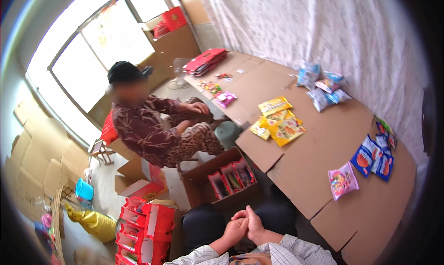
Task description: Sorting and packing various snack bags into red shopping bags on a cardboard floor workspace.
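Observation:
My left hand (pixel 236 230) and my right hand (pixel 255 223) are clasped together above my lap, their fingers overlapping; no object shows in either. To the right, a pink snack packet (pixel 342 181) lies on the cardboard-covered table beside blue snack packets (pixel 373 157). Yellow snack packets (pixel 281 122) form a loose pile nearer the middle, with pale blue packets (pixel 321 96) behind. Small wrapped sweets (pixel 210 87) and a purple packet (pixel 225 99) lie near the far left edge, close to a stack of flat red bags (pixel 205 62).
Another person (pixel 149 122) sits across to the left, hands at the knees. Before my knees stands an open carton (pixel 194 185) holding red gift bags. More filled red bags (pixel 152 226) stand at my left, with a yellow sack (pixel 95 225) and a blue bucket (pixel 84 189) beyond.

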Demonstrator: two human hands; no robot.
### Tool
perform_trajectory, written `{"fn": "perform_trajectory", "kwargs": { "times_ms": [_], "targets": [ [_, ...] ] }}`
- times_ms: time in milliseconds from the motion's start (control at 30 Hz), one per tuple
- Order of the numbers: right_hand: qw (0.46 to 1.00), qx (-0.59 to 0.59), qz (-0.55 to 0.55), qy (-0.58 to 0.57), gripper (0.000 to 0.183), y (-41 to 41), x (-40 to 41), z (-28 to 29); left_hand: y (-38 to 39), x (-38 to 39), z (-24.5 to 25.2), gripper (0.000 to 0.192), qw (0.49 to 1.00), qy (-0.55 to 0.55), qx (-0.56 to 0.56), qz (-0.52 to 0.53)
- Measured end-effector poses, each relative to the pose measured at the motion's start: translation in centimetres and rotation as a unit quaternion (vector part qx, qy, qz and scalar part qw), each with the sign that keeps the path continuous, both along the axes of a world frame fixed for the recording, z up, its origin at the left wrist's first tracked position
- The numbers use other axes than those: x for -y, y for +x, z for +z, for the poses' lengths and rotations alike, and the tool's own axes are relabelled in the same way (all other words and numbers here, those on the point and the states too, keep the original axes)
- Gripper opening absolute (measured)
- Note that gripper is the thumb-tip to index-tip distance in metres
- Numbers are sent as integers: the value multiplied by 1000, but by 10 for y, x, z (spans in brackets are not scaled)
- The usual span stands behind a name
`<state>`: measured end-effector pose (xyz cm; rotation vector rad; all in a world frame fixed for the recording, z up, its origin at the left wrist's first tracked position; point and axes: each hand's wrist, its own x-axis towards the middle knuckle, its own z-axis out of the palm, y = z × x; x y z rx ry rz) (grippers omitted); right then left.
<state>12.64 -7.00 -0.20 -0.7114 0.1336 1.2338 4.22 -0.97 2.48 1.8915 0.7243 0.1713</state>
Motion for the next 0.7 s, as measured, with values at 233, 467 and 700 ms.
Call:
{"fn": "perform_trajectory", "kwargs": {
  "times_ms": [233, 467, 700],
  "targets": [
    [942, -189, 82, 265, 65, 11, 13, 24, 18, -7, 46, 39, 817, -555, 155, 30],
    [982, -134, 42, 124, 66, 6, 26, 19, 29, 14, 45, 41, 907, -405, 106, 51],
    [979, -137, 86, 120, 63, 7, 26, 2, 45, 30, 48, 44, 934, -319, 148, 56]
  ]
}}
